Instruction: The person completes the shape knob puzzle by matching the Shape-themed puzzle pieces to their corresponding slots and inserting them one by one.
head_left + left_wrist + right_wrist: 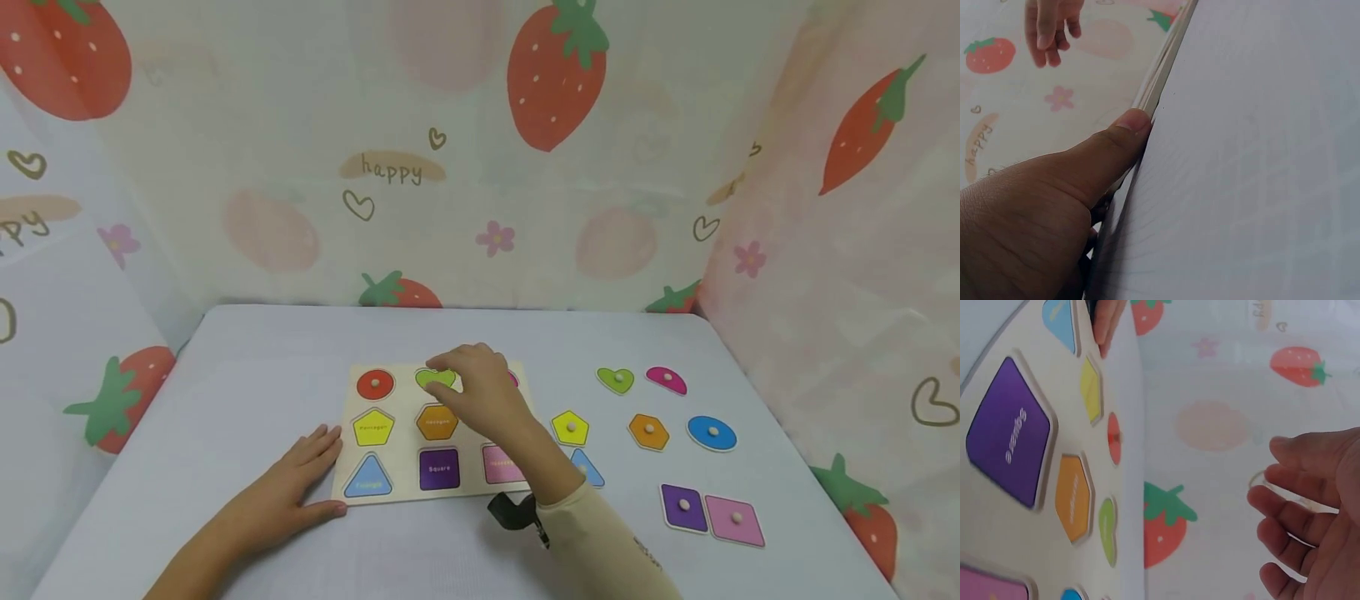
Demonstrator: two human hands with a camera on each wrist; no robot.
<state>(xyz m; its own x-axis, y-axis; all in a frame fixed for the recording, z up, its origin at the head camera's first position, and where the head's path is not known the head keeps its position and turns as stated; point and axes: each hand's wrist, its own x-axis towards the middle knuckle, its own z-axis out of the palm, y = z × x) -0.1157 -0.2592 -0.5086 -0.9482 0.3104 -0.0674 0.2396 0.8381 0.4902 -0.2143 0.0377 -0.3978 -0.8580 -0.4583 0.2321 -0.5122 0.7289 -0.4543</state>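
My left hand (300, 483) is bracing puzzle board (431, 433) edge, flat | right hand (480, 387) is hovering empty, fingers loose, over heart slot (435, 379) | risk: nudging the board askew.

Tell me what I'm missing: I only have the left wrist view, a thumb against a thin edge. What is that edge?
Observer: It is the side of a wooden shape board; the left hand rests flat against it.
Reviewer: Is the board filled?
Observer: No, its coloured recesses are empty; the loose pieces lie to its right, such as a blue circle piece.
Reviewer: Is the right hand holding a piece?
Observer: No, the right hand hovers over the board's top row, fingers relaxed and holding nothing.
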